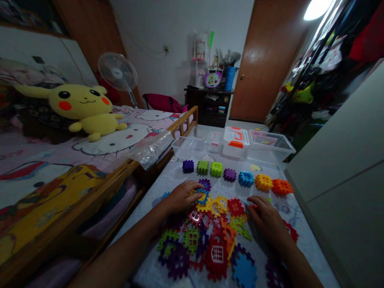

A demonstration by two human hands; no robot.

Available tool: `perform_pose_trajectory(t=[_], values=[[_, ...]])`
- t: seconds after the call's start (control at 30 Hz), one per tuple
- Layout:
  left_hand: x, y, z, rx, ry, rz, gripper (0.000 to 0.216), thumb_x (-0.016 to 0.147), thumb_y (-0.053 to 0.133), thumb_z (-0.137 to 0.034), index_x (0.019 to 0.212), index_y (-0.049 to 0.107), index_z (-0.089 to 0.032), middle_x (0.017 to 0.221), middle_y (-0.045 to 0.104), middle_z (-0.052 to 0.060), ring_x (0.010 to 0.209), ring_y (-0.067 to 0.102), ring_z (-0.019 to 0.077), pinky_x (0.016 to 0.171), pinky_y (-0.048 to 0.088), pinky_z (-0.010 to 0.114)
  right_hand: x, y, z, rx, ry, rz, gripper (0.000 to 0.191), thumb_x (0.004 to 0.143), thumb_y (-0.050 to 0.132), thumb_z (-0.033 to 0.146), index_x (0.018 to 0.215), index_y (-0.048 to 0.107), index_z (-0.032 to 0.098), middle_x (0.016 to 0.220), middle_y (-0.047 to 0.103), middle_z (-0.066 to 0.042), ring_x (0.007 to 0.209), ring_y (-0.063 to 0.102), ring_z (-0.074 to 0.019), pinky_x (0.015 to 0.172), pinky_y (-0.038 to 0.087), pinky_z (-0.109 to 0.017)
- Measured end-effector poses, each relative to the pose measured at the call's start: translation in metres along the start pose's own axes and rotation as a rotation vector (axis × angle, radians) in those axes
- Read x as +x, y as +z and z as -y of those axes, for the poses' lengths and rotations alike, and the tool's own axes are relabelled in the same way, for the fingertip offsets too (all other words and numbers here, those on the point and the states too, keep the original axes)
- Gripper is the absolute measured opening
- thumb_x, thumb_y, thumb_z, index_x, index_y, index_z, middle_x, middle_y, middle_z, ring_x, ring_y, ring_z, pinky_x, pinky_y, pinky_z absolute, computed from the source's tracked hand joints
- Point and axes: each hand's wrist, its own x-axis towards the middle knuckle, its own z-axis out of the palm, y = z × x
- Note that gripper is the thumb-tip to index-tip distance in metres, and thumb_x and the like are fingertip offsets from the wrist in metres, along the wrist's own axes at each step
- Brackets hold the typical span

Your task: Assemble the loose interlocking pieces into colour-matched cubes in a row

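A heap of flat, toothed plastic tiles in many colours lies on the low table in front of me. My left hand rests on the heap's far left side, fingers curled on a blue and yellow tile. At the heap's right side my right hand lies palm down, fingers bent over tiles; what it grips is hidden. Beyond the heap stands a row of assembled cubes: purple, two green, purple, blue, yellow and orange.
Clear plastic boxes and a white lid with orange clasp stand at the table's far end. A bed with wooden rail and yellow plush toy runs along the left. A pale cabinet borders the right; a fan stands behind.
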Motion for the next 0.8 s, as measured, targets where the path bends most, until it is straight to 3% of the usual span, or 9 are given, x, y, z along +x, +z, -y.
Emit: perform_pose_trajectory(t=[0.1, 0.3, 0.57, 0.8], values=[[0.015, 0.007, 0.004, 0.155, -0.025, -0.097, 0.028, 0.092, 0.048, -0.031, 0.111, 0.064, -0.018, 0.118, 0.064, 0.009, 0.113, 0.056, 0.0226, 0.102, 0.040, 0.036, 0.000, 0.000, 0.000, 0.008, -0.012, -0.008, 0.029, 0.090, 0.046, 0.032, 0.104, 0.066, 0.018, 0.108, 0.067, -0.013, 0.098, 0.064, -0.0251, 0.087, 0.052, -0.041], [0.041, 0.022, 0.014, 0.269, -0.182, -0.099, 0.036, 0.088, 0.052, -0.025, 0.120, 0.060, -0.014, 0.124, 0.063, 0.014, 0.117, 0.056, 0.0275, 0.104, 0.039, 0.042, 0.001, 0.001, -0.001, 0.019, -0.018, -0.024, 0.029, 0.089, 0.046, 0.031, 0.104, 0.066, 0.017, 0.108, 0.068, -0.013, 0.098, 0.064, -0.0258, 0.086, 0.052, -0.042], [0.042, 0.029, -0.001, 0.191, -0.068, -0.038, 0.039, 0.078, 0.058, -0.014, 0.117, 0.063, -0.019, 0.118, 0.068, 0.007, 0.112, 0.058, 0.0231, 0.102, 0.042, 0.035, 0.001, -0.001, 0.003, 0.027, -0.005, -0.015, 0.028, 0.088, 0.046, 0.030, 0.103, 0.067, 0.017, 0.106, 0.068, -0.013, 0.096, 0.065, -0.0256, 0.085, 0.053, -0.041], [0.035, 0.040, -0.030, -0.097, -0.035, 0.062, 0.041, 0.079, 0.053, -0.010, 0.117, 0.063, -0.020, 0.110, 0.071, 0.005, 0.099, 0.065, 0.0186, 0.093, 0.049, 0.032, 0.000, -0.001, 0.005, 0.044, -0.002, -0.024, 0.027, 0.088, 0.048, 0.029, 0.103, 0.067, 0.018, 0.106, 0.068, -0.011, 0.096, 0.065, -0.0249, 0.085, 0.052, -0.040]])
